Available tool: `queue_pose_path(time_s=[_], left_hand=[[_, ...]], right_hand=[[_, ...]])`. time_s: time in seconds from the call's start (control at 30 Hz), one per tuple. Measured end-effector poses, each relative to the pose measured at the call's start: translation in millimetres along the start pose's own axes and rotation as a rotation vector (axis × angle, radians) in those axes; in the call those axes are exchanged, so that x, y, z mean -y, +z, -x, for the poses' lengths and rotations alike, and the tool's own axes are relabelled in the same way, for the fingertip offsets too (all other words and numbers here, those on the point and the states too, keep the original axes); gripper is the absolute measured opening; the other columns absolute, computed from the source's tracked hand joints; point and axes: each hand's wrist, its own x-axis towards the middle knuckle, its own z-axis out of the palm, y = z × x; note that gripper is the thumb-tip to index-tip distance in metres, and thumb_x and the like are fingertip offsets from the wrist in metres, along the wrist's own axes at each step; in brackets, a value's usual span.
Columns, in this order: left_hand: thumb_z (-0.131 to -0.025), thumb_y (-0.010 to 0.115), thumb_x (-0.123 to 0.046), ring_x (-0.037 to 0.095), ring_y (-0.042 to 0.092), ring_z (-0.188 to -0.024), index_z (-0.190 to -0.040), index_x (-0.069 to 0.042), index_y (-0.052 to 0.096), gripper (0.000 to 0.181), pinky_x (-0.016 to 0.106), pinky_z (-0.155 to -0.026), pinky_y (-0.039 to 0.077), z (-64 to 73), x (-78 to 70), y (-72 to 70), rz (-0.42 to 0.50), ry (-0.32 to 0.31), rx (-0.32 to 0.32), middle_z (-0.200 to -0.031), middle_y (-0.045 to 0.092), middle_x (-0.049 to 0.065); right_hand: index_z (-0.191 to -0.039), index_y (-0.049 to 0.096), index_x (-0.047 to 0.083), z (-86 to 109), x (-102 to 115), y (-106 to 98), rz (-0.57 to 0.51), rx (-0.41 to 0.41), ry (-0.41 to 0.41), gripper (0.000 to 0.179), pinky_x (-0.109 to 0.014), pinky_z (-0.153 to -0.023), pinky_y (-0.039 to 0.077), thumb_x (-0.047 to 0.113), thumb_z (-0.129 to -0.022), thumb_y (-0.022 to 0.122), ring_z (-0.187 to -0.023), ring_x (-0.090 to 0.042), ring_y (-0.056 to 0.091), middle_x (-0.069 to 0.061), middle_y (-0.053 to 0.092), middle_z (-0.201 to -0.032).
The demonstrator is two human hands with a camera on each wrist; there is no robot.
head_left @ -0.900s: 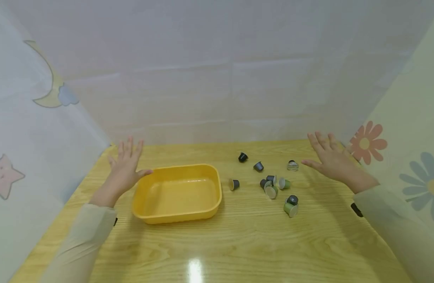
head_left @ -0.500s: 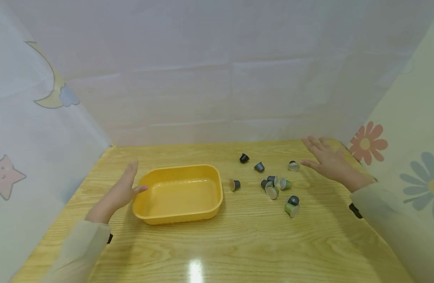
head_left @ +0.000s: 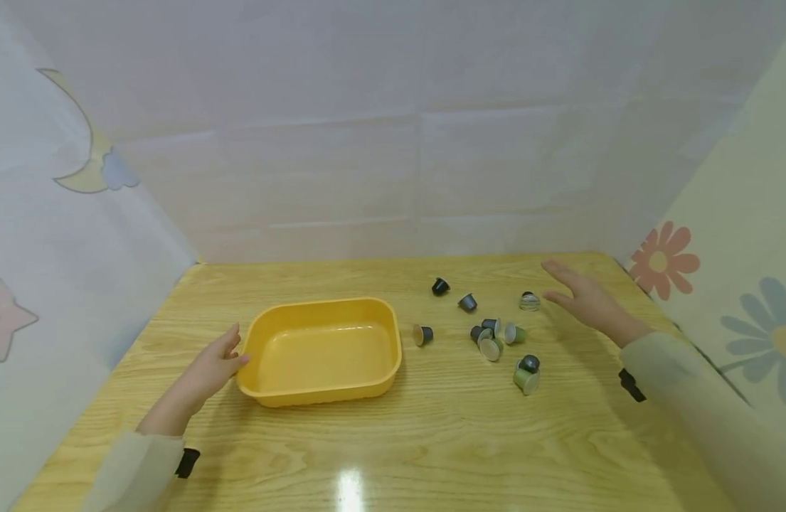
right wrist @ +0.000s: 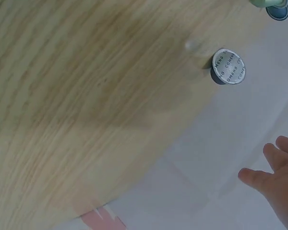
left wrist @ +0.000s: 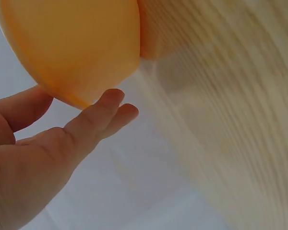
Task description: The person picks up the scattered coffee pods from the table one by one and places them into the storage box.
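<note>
My left hand [head_left: 207,373] is at the left end of a yellow plastic basin [head_left: 319,392]. In the left wrist view, its thumb and fairly straight fingers [left wrist: 93,115] lie right at the basin's rim [left wrist: 26,67], not curled round it. The right hand [head_left: 587,306] hovers over the right of the table with spread, relaxed fingers, holding nothing. Closest to it is a coffee capsule [head_left: 530,301] with a printed silver lid, also seen as a capsule [right wrist: 228,67] in the right wrist view.
Several coffee capsules lie scattered right of the basin: a black one [head_left: 440,286], a grey one [head_left: 467,303], a dark one [head_left: 426,335], a clustered green one [head_left: 514,333] and a front green one [head_left: 526,380]. Pale cloth walls [head_left: 322,178] surround the wooden table [head_left: 431,455].
My left hand has come down and back from above the basin's far left corner to its left rim. The right hand has turned and lowered slightly. Basin and capsules stay put.
</note>
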Motion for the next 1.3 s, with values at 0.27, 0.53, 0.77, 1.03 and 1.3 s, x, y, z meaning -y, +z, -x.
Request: queue_pose_path(time_s=[0.27, 0.53, 0.77, 1.03, 1.3], left_hand=[[-0.109, 0.038, -0.007, 0.050, 0.017, -0.147, -0.157, 0.008, -0.004, 0.065, 0.052, -0.108, 0.043, 1.0, 8.3, 5.5, 0.170, -0.019, -0.045, -0.161, 0.002, 0.035], [-0.108, 0.041, -0.006, 0.046, 0.021, -0.148, -0.159, 0.005, 0.002, 0.064, 0.038, -0.104, 0.048, 2.2, 8.4, 11.4, 0.221, -0.034, -0.091, -0.163, 0.007, 0.030], [-0.108, 0.041, -0.005, 0.044, 0.021, -0.149, -0.159, 0.004, 0.004, 0.064, 0.036, -0.105, 0.047, 2.8, 9.9, 15.3, 0.238, -0.041, -0.120, -0.163, 0.010, 0.028], [-0.108, 0.040, -0.003, 0.040, 0.020, -0.149, -0.159, 0.003, 0.004, 0.063, 0.018, -0.093, 0.051, -0.1, 12.5, 17.2, 0.409, -0.070, -0.126, -0.164, 0.010, 0.025], [-0.108, 0.042, -0.004, 0.032, 0.021, -0.146, -0.160, 0.000, 0.006, 0.063, 0.014, -0.088, 0.051, -1.7, 17.8, 18.5, 0.504, -0.090, -0.132, -0.165, 0.010, 0.023]], right_hand=[[-0.157, 0.025, -0.004, -8.7, -12, 16, -0.057, 0.016, 0.004, 0.066, -0.071, -0.109, 0.026, 0.020, -0.105, 0.057, -0.142, -0.057, 0.023, -0.033, 0.023, -0.158], [-0.154, 0.029, -0.008, -15.2, -25, 28, -0.088, 0.039, -0.004, 0.062, -0.071, -0.106, 0.031, 0.014, -0.104, 0.057, -0.137, -0.059, 0.029, -0.037, 0.029, -0.154], [-0.151, 0.035, -0.009, -24.6, -34, 37, -0.084, 0.029, -0.003, 0.056, -0.068, -0.106, 0.034, 0.010, -0.103, 0.057, -0.136, -0.058, 0.033, -0.036, 0.033, -0.153], [-0.148, 0.037, -0.013, -31.1, -42, 43, -0.083, 0.030, -0.011, 0.053, -0.066, -0.104, 0.038, 0.008, -0.103, 0.056, -0.133, -0.057, 0.039, -0.037, 0.039, -0.147], [-0.143, 0.044, -0.014, -36.8, -39, 46, -0.072, 0.030, -0.021, 0.047, -0.064, -0.102, 0.041, 0.002, -0.101, 0.057, -0.129, -0.056, 0.044, -0.038, 0.047, -0.140]])
